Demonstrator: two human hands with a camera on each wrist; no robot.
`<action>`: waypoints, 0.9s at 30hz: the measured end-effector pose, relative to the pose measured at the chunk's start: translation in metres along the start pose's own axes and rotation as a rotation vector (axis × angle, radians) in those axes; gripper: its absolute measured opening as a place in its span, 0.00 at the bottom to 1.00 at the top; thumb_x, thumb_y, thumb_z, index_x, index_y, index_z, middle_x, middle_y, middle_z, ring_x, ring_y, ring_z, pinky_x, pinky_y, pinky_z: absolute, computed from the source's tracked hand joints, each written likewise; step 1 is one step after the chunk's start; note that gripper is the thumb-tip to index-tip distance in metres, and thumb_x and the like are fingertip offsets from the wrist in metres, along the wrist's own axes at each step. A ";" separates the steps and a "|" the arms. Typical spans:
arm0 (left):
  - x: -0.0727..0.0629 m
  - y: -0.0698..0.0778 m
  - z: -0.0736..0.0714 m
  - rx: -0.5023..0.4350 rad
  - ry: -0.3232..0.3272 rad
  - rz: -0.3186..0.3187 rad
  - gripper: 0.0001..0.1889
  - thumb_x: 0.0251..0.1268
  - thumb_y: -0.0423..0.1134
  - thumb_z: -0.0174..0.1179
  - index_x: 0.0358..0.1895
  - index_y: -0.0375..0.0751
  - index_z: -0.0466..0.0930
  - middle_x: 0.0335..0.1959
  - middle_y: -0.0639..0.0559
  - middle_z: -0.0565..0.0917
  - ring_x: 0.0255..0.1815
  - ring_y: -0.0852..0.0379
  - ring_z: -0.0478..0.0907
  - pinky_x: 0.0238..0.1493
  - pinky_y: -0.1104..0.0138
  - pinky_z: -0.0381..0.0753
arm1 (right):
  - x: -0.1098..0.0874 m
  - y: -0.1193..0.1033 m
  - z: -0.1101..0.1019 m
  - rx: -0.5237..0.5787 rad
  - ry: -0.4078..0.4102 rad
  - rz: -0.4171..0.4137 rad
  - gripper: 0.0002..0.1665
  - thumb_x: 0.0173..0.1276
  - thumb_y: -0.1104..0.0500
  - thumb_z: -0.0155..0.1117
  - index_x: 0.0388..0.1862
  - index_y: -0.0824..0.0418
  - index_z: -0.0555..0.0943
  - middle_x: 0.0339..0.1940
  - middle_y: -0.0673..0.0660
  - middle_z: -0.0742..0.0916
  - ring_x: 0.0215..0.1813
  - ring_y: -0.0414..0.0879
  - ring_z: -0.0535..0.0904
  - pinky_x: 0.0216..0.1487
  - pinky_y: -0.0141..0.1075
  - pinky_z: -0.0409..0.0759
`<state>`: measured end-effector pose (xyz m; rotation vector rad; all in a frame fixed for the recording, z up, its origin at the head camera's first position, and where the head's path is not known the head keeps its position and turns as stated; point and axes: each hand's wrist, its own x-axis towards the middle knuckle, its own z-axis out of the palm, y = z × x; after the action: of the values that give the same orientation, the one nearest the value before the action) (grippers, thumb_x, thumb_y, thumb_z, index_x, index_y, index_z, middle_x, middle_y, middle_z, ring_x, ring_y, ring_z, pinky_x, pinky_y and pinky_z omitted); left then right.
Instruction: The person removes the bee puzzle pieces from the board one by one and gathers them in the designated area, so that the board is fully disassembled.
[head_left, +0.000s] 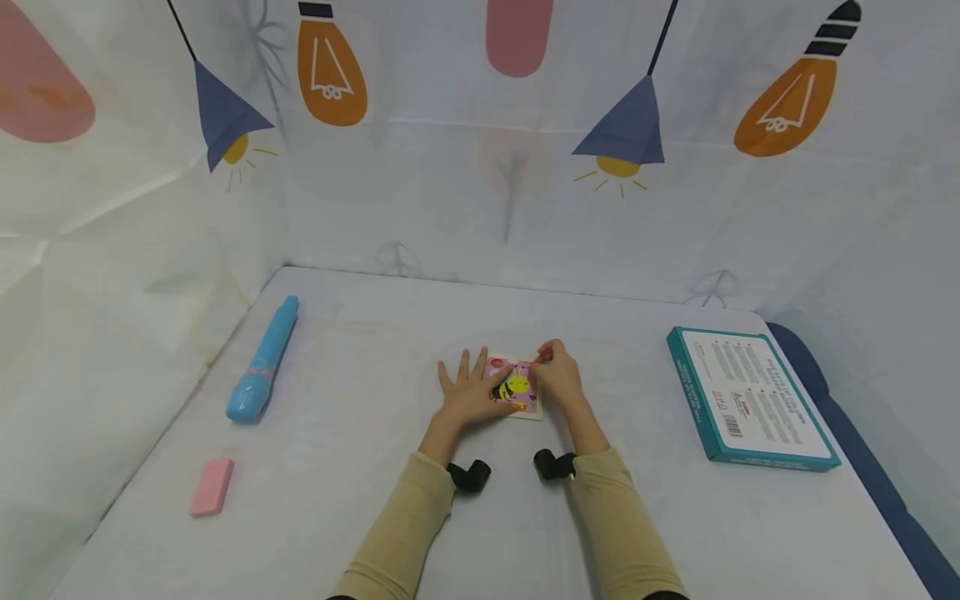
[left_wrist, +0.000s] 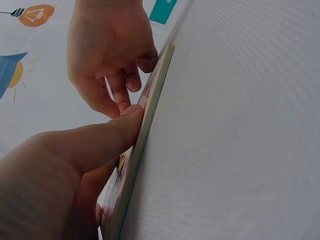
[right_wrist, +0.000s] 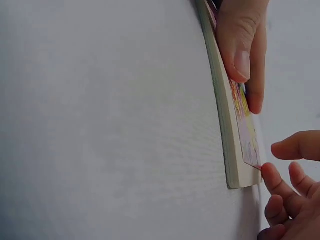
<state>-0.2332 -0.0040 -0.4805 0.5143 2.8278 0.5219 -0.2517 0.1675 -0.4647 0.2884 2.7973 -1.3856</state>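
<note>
A small square board (head_left: 532,414) with a cartoon bee picture (head_left: 516,383) lies flat on the table, between both hands. My left hand (head_left: 467,400) rests on its left part with fingers spread and thumb laid across the picture. At the right edge, near the upper corner, my right hand (head_left: 559,375) touches the board with a fingertip. In the right wrist view, the right hand's index fingertip (right_wrist: 270,172) meets the picture's corner, while its thumb stands apart. The left wrist view shows the board's pale, thick edge (left_wrist: 145,135). Part of the picture is hidden under my left hand.
On the left of the table lie a blue pen-shaped object (head_left: 264,358) and a pink block (head_left: 212,487). A teal-edged box (head_left: 753,396) with printed text lies on the right. A lamp-patterned cloth (head_left: 450,192) hangs behind the table.
</note>
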 end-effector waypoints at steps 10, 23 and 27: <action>0.000 0.001 0.001 -0.006 -0.008 -0.005 0.38 0.55 0.68 0.51 0.70 0.67 0.54 0.75 0.49 0.38 0.74 0.41 0.29 0.61 0.37 0.21 | 0.004 0.001 -0.003 0.072 -0.006 0.021 0.19 0.55 0.65 0.57 0.48 0.64 0.70 0.40 0.61 0.79 0.42 0.52 0.74 0.40 0.36 0.69; -0.001 0.002 -0.002 -0.021 0.003 0.008 0.37 0.55 0.67 0.52 0.70 0.65 0.56 0.75 0.48 0.39 0.74 0.41 0.29 0.61 0.36 0.22 | 0.001 0.001 0.001 -0.116 -0.006 -0.008 0.19 0.58 0.60 0.56 0.46 0.66 0.81 0.40 0.62 0.83 0.42 0.52 0.74 0.45 0.43 0.72; -0.002 0.001 -0.001 -0.009 0.004 0.003 0.38 0.55 0.67 0.52 0.70 0.66 0.56 0.75 0.48 0.40 0.74 0.41 0.30 0.61 0.36 0.23 | -0.002 0.000 -0.001 -0.161 0.042 -0.006 0.16 0.61 0.57 0.55 0.39 0.66 0.83 0.39 0.61 0.84 0.43 0.53 0.76 0.45 0.44 0.74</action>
<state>-0.2315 -0.0039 -0.4790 0.5172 2.8277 0.5365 -0.2499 0.1676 -0.4642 0.3097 2.9237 -1.1599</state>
